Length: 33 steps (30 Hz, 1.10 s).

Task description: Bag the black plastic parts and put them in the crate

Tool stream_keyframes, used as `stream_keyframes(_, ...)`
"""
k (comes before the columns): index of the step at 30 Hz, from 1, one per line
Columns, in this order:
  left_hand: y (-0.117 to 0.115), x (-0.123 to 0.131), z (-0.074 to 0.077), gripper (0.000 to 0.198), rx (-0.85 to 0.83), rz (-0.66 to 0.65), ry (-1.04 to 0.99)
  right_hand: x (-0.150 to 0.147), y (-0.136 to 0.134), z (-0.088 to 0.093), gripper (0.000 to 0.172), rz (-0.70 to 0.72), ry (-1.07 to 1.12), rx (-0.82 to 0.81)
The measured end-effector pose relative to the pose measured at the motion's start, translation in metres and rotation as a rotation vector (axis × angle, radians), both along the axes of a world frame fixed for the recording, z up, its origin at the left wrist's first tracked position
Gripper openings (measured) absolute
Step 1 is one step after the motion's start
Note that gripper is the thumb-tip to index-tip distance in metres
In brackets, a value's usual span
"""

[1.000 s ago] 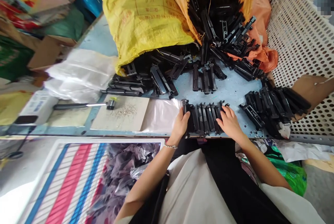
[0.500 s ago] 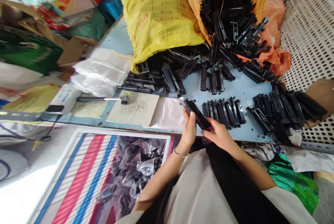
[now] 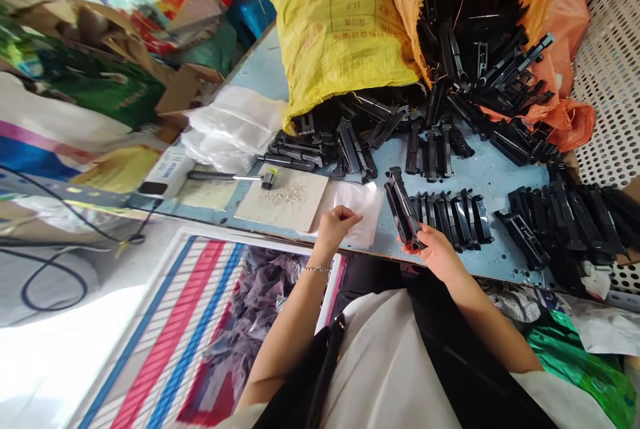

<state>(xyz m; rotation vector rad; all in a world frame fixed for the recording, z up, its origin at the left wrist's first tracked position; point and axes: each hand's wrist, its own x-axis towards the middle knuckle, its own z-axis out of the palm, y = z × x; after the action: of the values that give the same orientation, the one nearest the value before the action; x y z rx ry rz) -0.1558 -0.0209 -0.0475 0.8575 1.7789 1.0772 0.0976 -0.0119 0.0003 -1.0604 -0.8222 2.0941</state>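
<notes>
Stack of black parts [image 3: 401,208]: sat tilted near the table's [image 3: 480,172] front edge, its lower end gripped.
Right hand [image 3: 436,254]: fingers closed around that stack.
Left hand [image 3: 334,226]: pinched tight on the clear bag [image 3: 361,206] just left of it.
Row of parts [image 3: 457,216]: lay flat, just right of the stack.
Yellow sack [image 3: 340,22]: lay toward the far edge.

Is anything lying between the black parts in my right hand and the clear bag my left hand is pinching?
Nothing visible. The right hand holds the black parts just beside the clear bag; only bare blue table separates them. The left hand pinches the bag's edge.
</notes>
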Motion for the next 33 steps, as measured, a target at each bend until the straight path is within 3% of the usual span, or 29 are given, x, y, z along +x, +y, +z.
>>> stream_keyframes(3, 0.0, -0.004, 0.001, 0.031, 0.011, 0.024, -0.132, -0.001, -0.002, -0.006, 0.033, 0.012, 0.076, -0.172)
stream_keyframes(7, -0.002, -0.001, -0.004, 0.028, 0.043, 0.073, -0.122, -0.007, -0.005, -0.011, 0.032, 0.057, 0.163, -0.367)
stream_keyframes(11, -0.003, -0.003, -0.006, 0.033, 0.102, 0.069, -0.105, -0.01, -0.007, -0.011, 0.029, 0.044, 0.199, -0.408)
stream_keyframes(14, -0.004, -0.006, -0.003, 0.032, 0.052, 0.0, -0.072, -0.01, -0.006, -0.011, 0.029, 0.041, 0.219, -0.427)
stream_keyframes(20, -0.007, -0.01, 0.009, 0.019, -0.035, -0.154, 0.22, -0.009, 0.0, -0.012, 0.027, 0.01, 0.263, -0.421)
stream_keyframes(26, -0.01, -0.012, 0.012, 0.017, -0.025, -0.148, 0.244, -0.004, -0.001, -0.017, 0.028, 0.012, 0.333, -0.482)
stream_keyframes(31, -0.003, 0.016, 0.004, 0.019, 0.121, -0.19, 0.653, -0.005, -0.001, -0.019, 0.029, -0.002, 0.351, -0.494)
stream_keyframes(33, 0.004, 0.023, 0.0, 0.011, 0.119, -0.243, 0.747, -0.006, 0.0, -0.018, 0.031, -0.01, 0.348, -0.499)
